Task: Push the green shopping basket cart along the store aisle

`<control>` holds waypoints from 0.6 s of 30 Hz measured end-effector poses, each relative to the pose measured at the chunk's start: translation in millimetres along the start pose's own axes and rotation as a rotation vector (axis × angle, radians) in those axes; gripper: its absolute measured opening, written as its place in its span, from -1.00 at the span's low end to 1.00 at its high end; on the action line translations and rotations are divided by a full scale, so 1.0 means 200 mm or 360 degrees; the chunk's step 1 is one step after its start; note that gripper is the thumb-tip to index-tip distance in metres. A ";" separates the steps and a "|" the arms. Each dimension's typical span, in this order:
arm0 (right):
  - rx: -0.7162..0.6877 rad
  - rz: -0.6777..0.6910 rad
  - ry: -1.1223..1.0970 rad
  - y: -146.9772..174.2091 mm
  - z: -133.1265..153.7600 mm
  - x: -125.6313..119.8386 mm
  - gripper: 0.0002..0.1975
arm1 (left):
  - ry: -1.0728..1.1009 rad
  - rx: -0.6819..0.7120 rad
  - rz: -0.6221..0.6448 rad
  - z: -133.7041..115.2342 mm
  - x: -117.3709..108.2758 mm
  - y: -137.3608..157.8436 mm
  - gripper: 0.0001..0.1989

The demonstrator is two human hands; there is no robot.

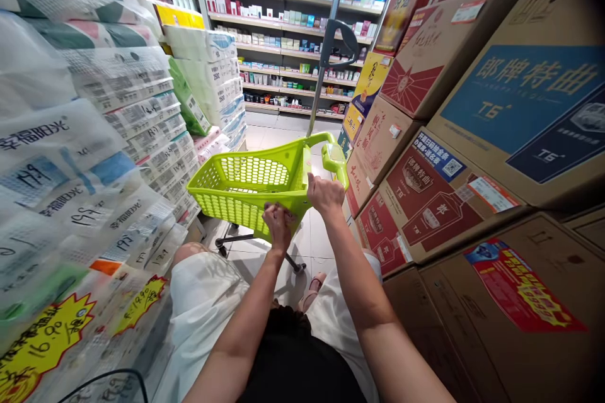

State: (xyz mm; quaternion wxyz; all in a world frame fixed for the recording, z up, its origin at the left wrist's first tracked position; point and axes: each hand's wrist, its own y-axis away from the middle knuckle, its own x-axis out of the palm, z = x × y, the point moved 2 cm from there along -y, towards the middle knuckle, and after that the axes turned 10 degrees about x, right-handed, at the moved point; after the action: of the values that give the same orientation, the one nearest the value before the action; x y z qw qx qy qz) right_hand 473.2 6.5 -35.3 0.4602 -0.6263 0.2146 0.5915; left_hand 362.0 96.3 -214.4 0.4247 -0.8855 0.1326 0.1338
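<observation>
My right grip (pixel 326 194) is clenched on the rim of a lime-green shopping cart (pixel 246 217), at the handle end, with the thumb on top. My left grip (pixel 278 223) has its fingers curled at the near side of the basket, close to that same end; they touch it, but I cannot tell whether they clasp the rim or only press on it. The cart is straight in front of me, its perforated basket stretching away to my left, on dark legs with black casters (pixel 222 247) over a pale tiled floor (pixel 321 242). Just beyond the handle, a metal pole (pixel 316 101) leans up with a dark loop-shaped fitting (pixel 338 44) on it.

My knees, under white cloth (pixel 208 289), flank the cart. To my left rise plastic-wrapped paper packs (pixel 155 132), some with handwritten prices, and a yellow starburst sign (pixel 51 346) reads 16.90. To my right, printed cartons (pixel 425 201) stand stacked, one with a large blue panel (pixel 524 97) marked T6. Further ahead, well apart from the cart, shelves (pixel 246 20) carry rows of small boxes and bottles.
</observation>
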 end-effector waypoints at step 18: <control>0.0021 -0.0035 0.0052 0.01 -0.01 0.00 -0.25 | 0.0213 -0.0346 -0.0249 0.15 -0.14 -0.10 -0.71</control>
State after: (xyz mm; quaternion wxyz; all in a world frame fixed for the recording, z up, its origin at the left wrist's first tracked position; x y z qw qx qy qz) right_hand 471.8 4.5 -36.6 0.4672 -0.6354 0.2190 0.5745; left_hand 340.3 135.1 -207.9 0.3255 -0.9409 0.0760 0.0545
